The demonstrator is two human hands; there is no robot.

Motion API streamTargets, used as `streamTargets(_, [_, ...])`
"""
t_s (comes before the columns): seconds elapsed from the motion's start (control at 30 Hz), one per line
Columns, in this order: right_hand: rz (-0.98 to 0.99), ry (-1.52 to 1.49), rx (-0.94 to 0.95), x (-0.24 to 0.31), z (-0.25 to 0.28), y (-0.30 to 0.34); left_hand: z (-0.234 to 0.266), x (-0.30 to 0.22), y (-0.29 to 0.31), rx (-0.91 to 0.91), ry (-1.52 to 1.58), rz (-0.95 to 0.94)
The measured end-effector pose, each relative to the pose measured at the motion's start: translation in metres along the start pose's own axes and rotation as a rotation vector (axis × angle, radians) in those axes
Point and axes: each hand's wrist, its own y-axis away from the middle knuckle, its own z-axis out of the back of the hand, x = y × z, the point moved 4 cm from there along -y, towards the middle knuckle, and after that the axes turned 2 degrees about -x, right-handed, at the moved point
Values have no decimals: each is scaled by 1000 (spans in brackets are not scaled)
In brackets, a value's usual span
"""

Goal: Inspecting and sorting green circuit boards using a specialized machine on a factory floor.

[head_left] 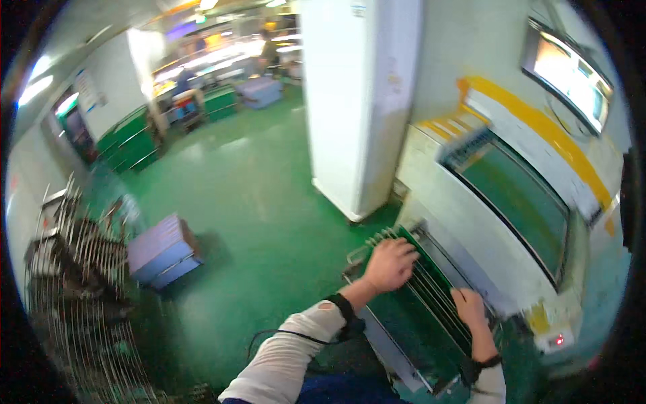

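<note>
Upright in a metal-framed rack [378, 324] in front of me are several thin, dark-green panels, set side by side with pale edges. My left hand [390, 264] curls its fingers over the top edge of a green panel [436, 268] at the rack's far end. Closed at the nearer end of that same panel is my right hand [469, 308], its fingertips partly hidden. Both wrists wear black bands, and a thin black cable [286, 332] runs along my left forearm over a white sleeve.
A white machine [444, 215] with a framed window [518, 195] stands right of the rack, a lit screen [568, 74] above it. Beyond the rack rises a white pillar [343, 108]. Left are a blue-grey box [161, 252] and wire racks [87, 303]; people work far back, blurred.
</note>
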Motion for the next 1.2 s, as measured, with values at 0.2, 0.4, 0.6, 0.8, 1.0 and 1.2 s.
streamTargets(0.2, [-14,72,-6,-16,-8,0,-4,-3,4,-96,73,4])
streamTargets(0.4, [-15,54,-7,-20,-14,-6,-5,3,8,-126,93,-6])
streamTargets(0.6, [-1,54,-24,-30,-18,-7,-8,0,8,-121,100,1])
streamTargets(0.8, [13,32,-24,-27,-17,-8,-6,1,9,-127,111,-2])
streamTargets(1.0, [-8,4,-3,-32,-19,-9,-4,0,8,-118,103,3])
streamTargets(1.2, [-39,60,-12,-23,-16,-7,-6,1,8,-116,111,-3])
